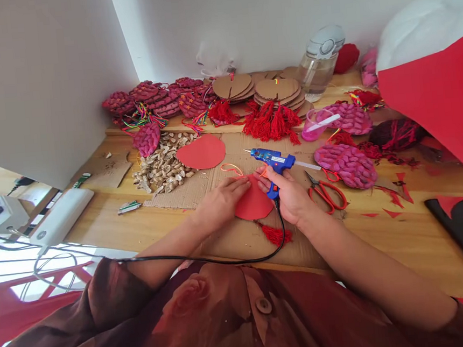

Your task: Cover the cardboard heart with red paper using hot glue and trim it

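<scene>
My left hand point(224, 200) lies with its fingers flat on the upper left of a red paper disc point(254, 204). The disc rests on a cardboard sheet, with a red tassel point(276, 234) sticking out below it. In my right hand point(292, 198) is a blue glue gun point(273, 162), its nozzle pointing left, above the disc. Fingertips of that hand also reach the disc's upper right edge. An orange cord loop point(231, 168) shows just beyond my left fingers. Whatever lies beneath the disc is hidden.
Peanut shells point(164, 166) and another red paper piece point(202, 153) lie ahead. Orange-handled scissors point(327, 195) and a pink shell-covered disc point(346, 166) sit at right. Cardboard discs point(277, 89) and a water bottle point(319, 66) stand behind. A black cable point(231, 261) crosses my left forearm.
</scene>
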